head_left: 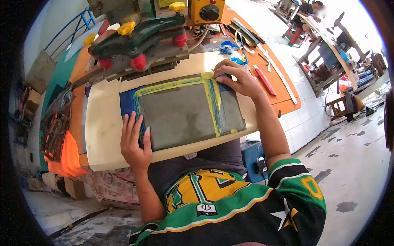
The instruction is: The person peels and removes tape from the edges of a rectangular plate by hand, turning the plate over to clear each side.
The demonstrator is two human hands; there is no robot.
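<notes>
Head view: hands apart, both at grey panel [176, 115] lying on cream board [102, 123]. Left hand [136, 143] open, fingers spread over panel's left edge, thumb toward its near side. Right hand [237, 78] arched, wrist bent, fingertips bunched at yellow tape [207, 76] by far-right corner; can't tell if pinching. Panel's near edge close to board's edge, wider margin left; green clamp frame [137, 41] beyond far edge; red cutter [265, 80] right, off board
</notes>
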